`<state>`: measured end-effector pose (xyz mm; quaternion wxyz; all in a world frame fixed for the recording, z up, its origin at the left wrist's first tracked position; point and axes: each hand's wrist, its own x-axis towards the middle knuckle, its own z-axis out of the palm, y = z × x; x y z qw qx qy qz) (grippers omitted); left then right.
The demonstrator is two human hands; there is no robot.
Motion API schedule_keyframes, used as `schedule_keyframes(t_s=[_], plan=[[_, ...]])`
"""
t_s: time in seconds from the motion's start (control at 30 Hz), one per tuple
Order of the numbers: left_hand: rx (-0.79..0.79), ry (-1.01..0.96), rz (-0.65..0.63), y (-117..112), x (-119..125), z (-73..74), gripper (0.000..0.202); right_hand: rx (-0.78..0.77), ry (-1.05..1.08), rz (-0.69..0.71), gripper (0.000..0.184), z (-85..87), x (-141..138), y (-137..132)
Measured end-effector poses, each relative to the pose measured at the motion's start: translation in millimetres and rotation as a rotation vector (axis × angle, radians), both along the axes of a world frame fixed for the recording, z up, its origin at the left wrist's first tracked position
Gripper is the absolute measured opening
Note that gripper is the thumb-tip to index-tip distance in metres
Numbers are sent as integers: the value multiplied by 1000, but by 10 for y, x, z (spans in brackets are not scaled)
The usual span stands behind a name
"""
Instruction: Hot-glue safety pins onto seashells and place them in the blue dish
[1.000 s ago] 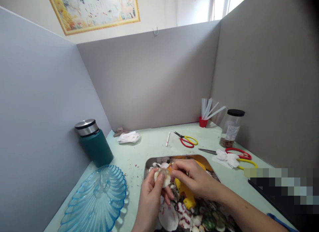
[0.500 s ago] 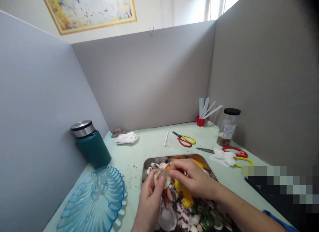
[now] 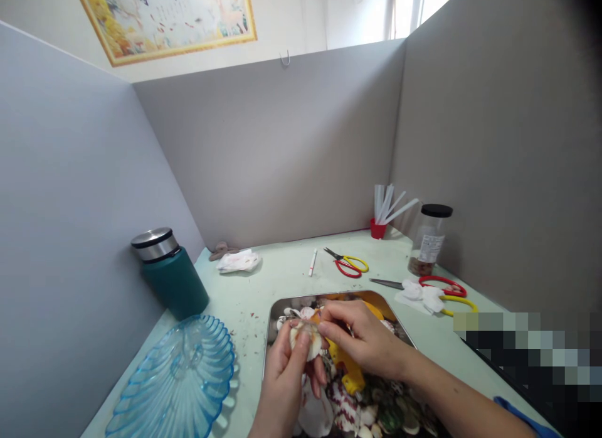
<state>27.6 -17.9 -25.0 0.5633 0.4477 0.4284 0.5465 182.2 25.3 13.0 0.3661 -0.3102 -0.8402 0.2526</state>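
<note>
My left hand [image 3: 288, 363] grips a pale scallop-like shell [image 3: 308, 342] between thumb and fingers, above a metal tray [image 3: 278, 305]. The fingertips of my right hand [image 3: 360, 334] are pinched together at the shell's right edge; whatever is between them is too small to make out. Under the hands, the tray holds many loose shells, among them a purple-striped one [image 3: 345, 405] and a large white one [image 3: 315, 413]. A long yellow plastic object [image 3: 352, 380] lies on them, its upper part hidden by my right hand.
To the left are a blue shell-shaped dish [image 3: 179, 378] and a teal bottle [image 3: 176, 281]. Behind the tray lie a white tissue packet [image 3: 239, 261], a white stick [image 3: 313, 262] and scissors [image 3: 350, 265]. Rightward are more scissors [image 3: 442, 286], a jar [image 3: 429, 240] and a red cup of translucent sticks [image 3: 378, 229].
The shell in my left hand has tilted slightly, so more of its pale face shows. Both hands stay in nearly the same place.
</note>
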Motion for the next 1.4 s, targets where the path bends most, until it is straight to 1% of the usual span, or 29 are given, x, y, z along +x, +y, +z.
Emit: schedule_keyframes(t_s=[0.1,0.23,0.47,0.7,1.0,1.23,1.3,1.4], plan=[[20,5,-4,-7,12,-3,38,7,6,-4,25,1,-4,-3],[28,-13,30,-13,28,11,38,20,8,-3,24,-8,-6,-6],[37,-26,45,-16,30,37,36,56,1,-22,26,-35,-13,-16],[62,-12,50,-30,33,63,28,52,9,-37,24,-42,-19,-20],[95,-23,48,-29,36,92,24,41,21,-30,24,-37,-27,-26],[40,32,54,-28,25,71,32,47,34,-31,24,-56,-17,-3],[27,47,62,-33,22,88,36,54,36,-37,25,-67,-17,8],[26,20,45,-43,24,140,41,61,31,-40,24,-77,-18,13]])
